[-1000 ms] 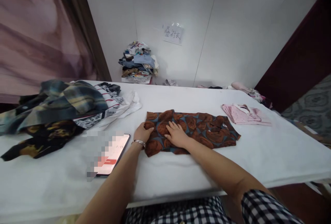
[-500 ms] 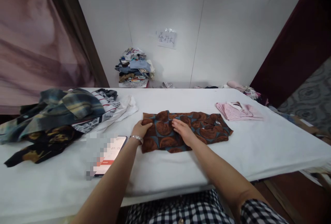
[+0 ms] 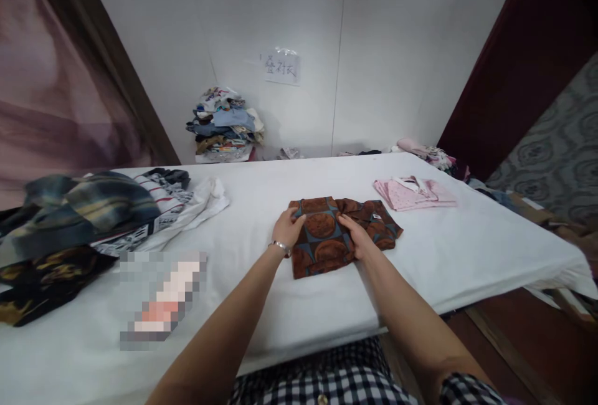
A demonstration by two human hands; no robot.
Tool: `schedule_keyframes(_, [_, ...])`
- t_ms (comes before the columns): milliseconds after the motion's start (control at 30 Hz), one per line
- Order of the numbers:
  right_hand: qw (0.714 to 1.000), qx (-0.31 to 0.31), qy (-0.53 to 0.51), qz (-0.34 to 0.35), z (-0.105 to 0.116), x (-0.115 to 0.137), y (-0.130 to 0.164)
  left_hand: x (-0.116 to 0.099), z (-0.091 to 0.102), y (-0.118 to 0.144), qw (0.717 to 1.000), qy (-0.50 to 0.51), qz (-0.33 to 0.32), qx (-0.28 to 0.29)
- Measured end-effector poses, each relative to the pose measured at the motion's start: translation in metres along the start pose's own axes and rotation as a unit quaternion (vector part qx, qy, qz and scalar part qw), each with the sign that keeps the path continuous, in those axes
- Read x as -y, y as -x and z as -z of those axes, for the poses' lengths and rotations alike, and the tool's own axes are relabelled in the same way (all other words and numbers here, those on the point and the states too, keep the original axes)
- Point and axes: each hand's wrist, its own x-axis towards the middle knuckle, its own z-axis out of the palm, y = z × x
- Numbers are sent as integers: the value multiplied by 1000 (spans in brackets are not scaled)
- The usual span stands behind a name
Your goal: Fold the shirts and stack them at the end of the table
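Fingers of the left hand and right hand are curled around a partly folded brown shirt, borne by the white-covered table between heaped clothes and a pink shirt.

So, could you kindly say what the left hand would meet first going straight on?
Most likely the brown patterned garment, since the left hand touches its left edge; exact depth is unclear.
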Motion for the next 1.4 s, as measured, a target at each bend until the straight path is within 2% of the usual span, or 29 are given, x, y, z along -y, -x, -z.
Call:
schedule_keyframes(100, [998, -33, 42, 33, 1, -4, -7, 24, 3, 7, 998, -40, 18, -34])
schedule_keyframes(200, [995, -51, 70, 54, 4, -7, -17, 38, 0, 12, 997, -65, 16, -38])
schedule_keyframes(333, [983, -68, 120, 118, 15, -13, -32, 50, -11, 16, 989, -130, -71, -31])
schedule_keyframes(433, [961, -89, 196, 172, 23, -19, -40, 56, -15, 16, 978, -172, -116, -34])
schedule_keyframes(567, [928, -119, 271, 227, 25, -23, -42, 51, -15, 9, 986, -148, -65, -34])
schedule_keyframes(700, [913, -125, 302, 245, 19, -19, -35, 38, -13, -2, 990, -140, 4, -21])
schedule_keyframes(867, [892, -129, 318, 293, 18, -9, -7, 32, -6, -12, 981, -189, 15, 42])
schedule_keyframes(933, [897, -134, 296, 300, 25, -7, 12, 33, 0, -18, 976, -210, 2, 58])
schedule_keyframes(1000, [926, -141, 238, 258, 36, -8, 36, 33, 7, -27, 971, -230, -23, 56])
schedule_keyframes(1067, [963, -148, 154, 167, 47, -10, 62, 30, 11, -40, 966, -246, -65, 51])
schedule_keyframes(1133, [986, -141, 62, 61, 55, -12, 86, 23, 10, -56, 957, -260, -115, 60])
schedule_keyframes(1200, [992, -126, -20, -5, 56, -13, 102, 14, 1, -74, 945, -272, -156, 89])
schedule_keyframes(1267, [991, -110, -75, -32, 52, -13, 108, 4, -14, -92, 934, -278, -178, 135])
schedule_keyframes(1400, [989, -64, -115, -64, 38, -12, 98, -11, -50, -124, 915, -273, -173, 240])
